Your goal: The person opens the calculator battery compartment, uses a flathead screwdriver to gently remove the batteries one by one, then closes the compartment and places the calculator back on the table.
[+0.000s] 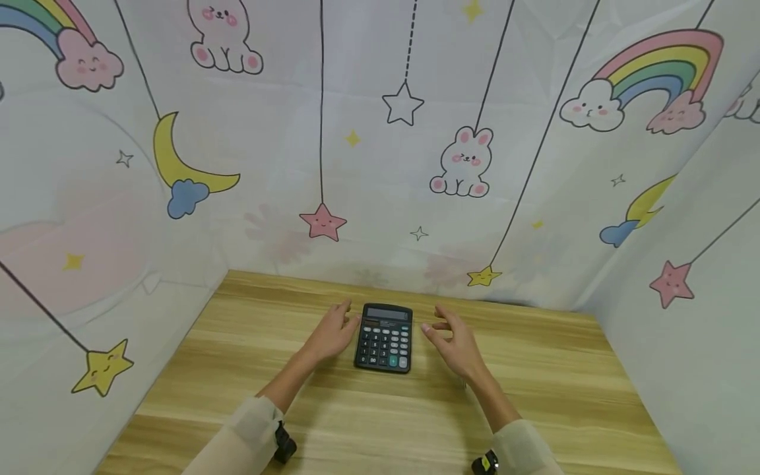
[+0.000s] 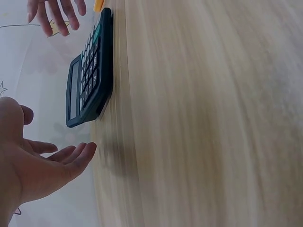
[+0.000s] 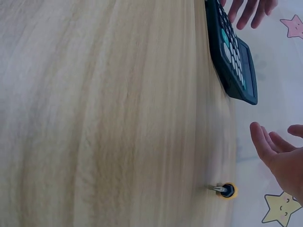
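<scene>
A black desktop calculator lies face up on the wooden table, its display at the far end. To its left is my left hand, fingers loosely bent and holding nothing. My right hand is on the other side, its palm turned toward the calculator and nothing in its grasp. A gap shows between the left hand and the calculator in the left wrist view. The right wrist view likewise shows the right hand apart from the calculator's edge.
A small screwdriver-like tool with a yellow and black handle and metal shaft lies on the table by the right hand, mostly hidden under the right forearm in the head view. White printed curtains border the wooden table at the back and sides.
</scene>
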Demonstrator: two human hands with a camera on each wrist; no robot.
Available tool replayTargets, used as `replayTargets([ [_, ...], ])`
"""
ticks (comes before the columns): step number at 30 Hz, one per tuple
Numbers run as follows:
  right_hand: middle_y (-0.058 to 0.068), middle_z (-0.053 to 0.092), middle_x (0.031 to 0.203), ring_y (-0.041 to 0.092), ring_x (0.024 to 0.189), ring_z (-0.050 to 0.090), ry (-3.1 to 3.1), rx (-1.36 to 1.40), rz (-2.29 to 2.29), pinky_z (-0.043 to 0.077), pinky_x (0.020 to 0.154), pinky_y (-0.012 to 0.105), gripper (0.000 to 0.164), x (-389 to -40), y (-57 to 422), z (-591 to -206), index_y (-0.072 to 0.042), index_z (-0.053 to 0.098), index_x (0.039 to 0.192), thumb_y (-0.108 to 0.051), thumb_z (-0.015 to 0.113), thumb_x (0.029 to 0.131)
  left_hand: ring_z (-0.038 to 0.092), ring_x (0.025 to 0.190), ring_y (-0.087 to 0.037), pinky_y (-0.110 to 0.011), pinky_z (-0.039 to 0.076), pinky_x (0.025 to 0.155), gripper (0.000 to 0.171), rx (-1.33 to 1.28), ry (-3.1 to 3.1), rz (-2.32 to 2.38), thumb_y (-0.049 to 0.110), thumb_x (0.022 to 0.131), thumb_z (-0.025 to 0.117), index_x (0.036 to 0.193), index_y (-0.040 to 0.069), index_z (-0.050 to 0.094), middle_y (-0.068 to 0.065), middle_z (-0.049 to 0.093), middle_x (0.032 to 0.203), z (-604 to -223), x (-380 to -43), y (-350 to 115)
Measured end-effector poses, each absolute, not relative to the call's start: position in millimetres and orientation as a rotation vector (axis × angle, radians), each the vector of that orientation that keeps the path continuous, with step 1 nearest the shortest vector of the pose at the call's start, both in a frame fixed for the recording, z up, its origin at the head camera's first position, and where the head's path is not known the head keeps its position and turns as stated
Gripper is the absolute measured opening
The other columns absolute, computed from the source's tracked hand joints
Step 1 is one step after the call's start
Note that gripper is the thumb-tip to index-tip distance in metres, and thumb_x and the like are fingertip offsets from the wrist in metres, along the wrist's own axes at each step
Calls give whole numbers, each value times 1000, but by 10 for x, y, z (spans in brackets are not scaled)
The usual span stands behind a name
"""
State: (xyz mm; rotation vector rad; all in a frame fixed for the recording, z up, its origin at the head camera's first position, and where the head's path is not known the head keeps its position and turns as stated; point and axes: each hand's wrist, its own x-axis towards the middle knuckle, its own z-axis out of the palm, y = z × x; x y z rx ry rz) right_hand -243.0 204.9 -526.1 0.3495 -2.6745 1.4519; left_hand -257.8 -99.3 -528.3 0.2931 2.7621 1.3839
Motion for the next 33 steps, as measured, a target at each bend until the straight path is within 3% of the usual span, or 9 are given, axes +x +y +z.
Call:
replayTargets([
  [4,24,54,153,36,127,65,-2654,330,1513,58,97,54,76,-2444,2043,-5295,-5,45,160,-48,70,103,58,131,-46,-59,50,107,62,273,2741,1402,28,113,45,161,-10,33,-32,48,151,-5281,-2593,-982],
  [11,27,55,150,40,129,63,-2614,268,1687,62,89,42,71,-2457,2003,-5383,-4,47,159,-41,72,103,57,132,-49,-60,47,110,61,247,2745,1415,26,112,43,158,-13,36,-32,52,148,-5288,-2608,-946],
  [19,24,60,142,38,120,66,-2606,166,1796,62,87,46,65,-2461,1911,-5468,2,49,155,-32,71,104,49,140,-51,-60,39,117,58,177,2725,1452,24,113,39,153,-17,40,-37,51,148,-5316,-2603,-872],
  [25,27,63,133,39,101,71,-2561,134,1956,63,82,46,58,-2461,1840,-5487,7,48,154,-20,68,106,57,133,-47,-59,45,113,58,146,2701,1486,24,113,38,152,-18,41,-35,58,141,-5330,-2597,-833],
  [33,29,62,132,36,104,71,-2560,85,2046,64,80,45,59,-2469,1736,-5520,6,46,156,-17,67,106,53,137,-50,-59,43,115,56,87,2680,1505,25,113,42,150,-18,44,-36,55,144,-5347,-2600,-799],
])
